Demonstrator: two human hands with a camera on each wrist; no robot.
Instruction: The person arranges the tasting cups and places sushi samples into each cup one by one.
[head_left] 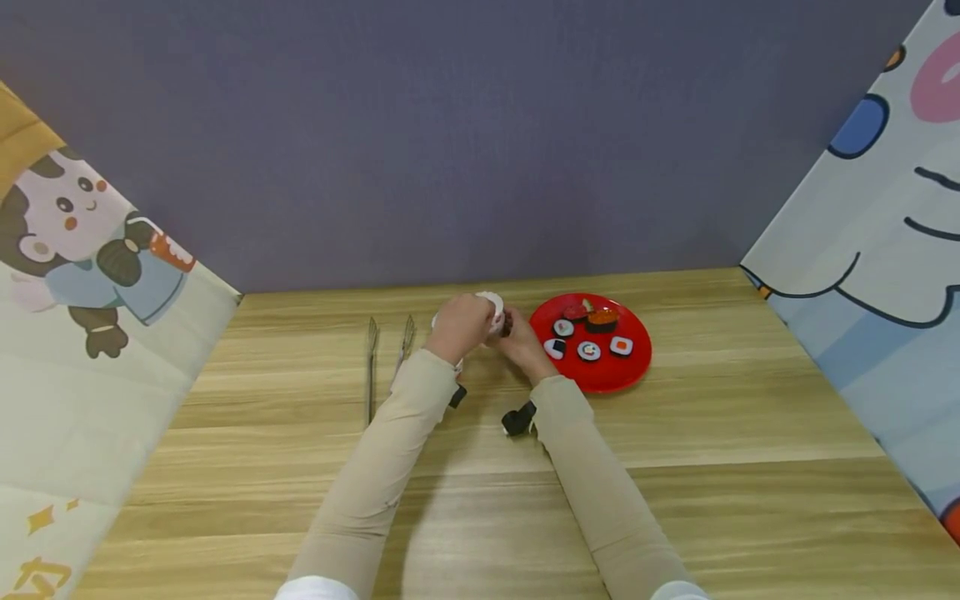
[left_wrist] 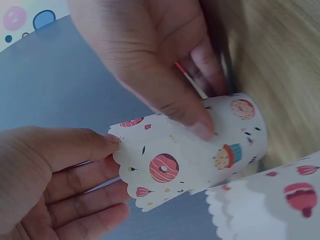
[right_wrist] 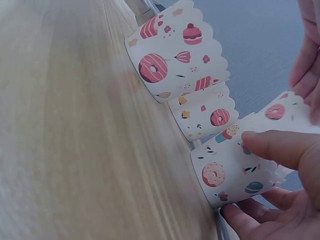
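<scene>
White paper baking cups with scalloped rims and printed sweets are between my hands. My right hand [head_left: 525,346] grips the lower paper cup [right_wrist: 215,172] round its side, thumb above and fingers beneath. A second paper cup [left_wrist: 145,165] stands partly out of its mouth. My left hand [head_left: 463,327] pinches this inner cup's scalloped rim between thumb and fingers. Two more paper cups stand beside them on the table, a front cup [right_wrist: 177,52] and a middle cup [right_wrist: 205,112]. In the head view my left hand mostly hides these cups.
A red plate [head_left: 633,362] with several toy sushi pieces lies right of my right hand. Two long metal utensils, the left one [head_left: 371,371] and the right one [head_left: 405,343], lie left of my left hand. A grey wall [head_left: 480,167] rises behind the wooden table [head_left: 712,400].
</scene>
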